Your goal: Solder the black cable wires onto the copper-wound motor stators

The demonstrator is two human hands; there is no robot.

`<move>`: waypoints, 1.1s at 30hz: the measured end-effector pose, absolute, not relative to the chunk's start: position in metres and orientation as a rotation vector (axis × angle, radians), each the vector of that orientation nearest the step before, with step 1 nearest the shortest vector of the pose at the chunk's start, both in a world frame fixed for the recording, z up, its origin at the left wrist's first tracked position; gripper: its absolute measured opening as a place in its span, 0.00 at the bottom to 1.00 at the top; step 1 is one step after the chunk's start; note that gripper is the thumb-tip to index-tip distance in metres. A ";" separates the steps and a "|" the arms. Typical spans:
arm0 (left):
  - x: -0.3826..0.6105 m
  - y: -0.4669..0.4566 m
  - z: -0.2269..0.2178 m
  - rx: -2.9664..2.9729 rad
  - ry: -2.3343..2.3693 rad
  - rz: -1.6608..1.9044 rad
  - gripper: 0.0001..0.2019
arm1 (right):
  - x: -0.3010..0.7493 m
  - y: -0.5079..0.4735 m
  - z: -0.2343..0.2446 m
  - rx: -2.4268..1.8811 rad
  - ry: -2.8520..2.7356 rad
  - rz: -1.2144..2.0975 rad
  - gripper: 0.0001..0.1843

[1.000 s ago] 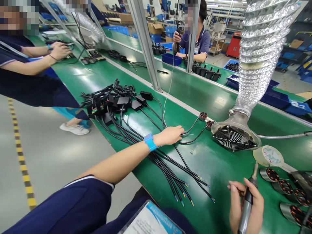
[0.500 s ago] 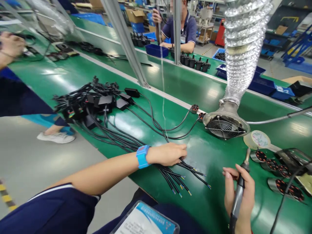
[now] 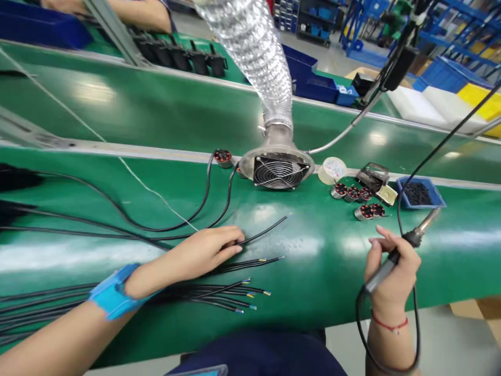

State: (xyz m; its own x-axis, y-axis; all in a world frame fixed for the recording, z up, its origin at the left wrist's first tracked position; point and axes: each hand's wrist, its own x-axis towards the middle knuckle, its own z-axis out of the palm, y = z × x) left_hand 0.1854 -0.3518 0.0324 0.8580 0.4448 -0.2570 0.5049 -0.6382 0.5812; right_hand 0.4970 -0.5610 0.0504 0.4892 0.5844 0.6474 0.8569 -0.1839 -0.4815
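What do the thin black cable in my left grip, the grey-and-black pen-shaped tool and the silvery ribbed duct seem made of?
Black cable: probably a satin rubber or plastic jacket, bending smoothly.
Pen-shaped tool: perhaps a plastic handle, with little gloss; its tapered end seems metal, by its dull sheen.
Silvery duct: likely metal foil, given its shiny, crinkled look.

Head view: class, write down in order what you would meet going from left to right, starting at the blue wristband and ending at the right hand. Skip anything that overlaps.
Blue wristband → left hand → black fan → pale round object → right hand.
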 end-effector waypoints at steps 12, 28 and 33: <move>0.211 -0.365 0.015 2.582 0.676 -0.210 0.13 | 0.563 -0.527 -0.003 -2.471 -1.245 -0.326 0.21; 0.221 -0.370 0.022 2.422 0.675 0.055 0.17 | 0.490 -0.501 0.024 -2.534 -1.563 -0.273 0.16; 0.257 -0.371 0.026 2.440 0.909 -0.047 0.13 | 0.441 -0.503 0.043 -2.157 -1.534 -0.153 0.19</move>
State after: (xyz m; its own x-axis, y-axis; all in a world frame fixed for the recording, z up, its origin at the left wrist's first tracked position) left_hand 0.2571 -0.3710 0.0265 0.7730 0.5987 -0.2100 0.6171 -0.6327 0.4678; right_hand 0.4410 -0.5030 0.0429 0.3634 0.8589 0.3608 0.9133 -0.2520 -0.3201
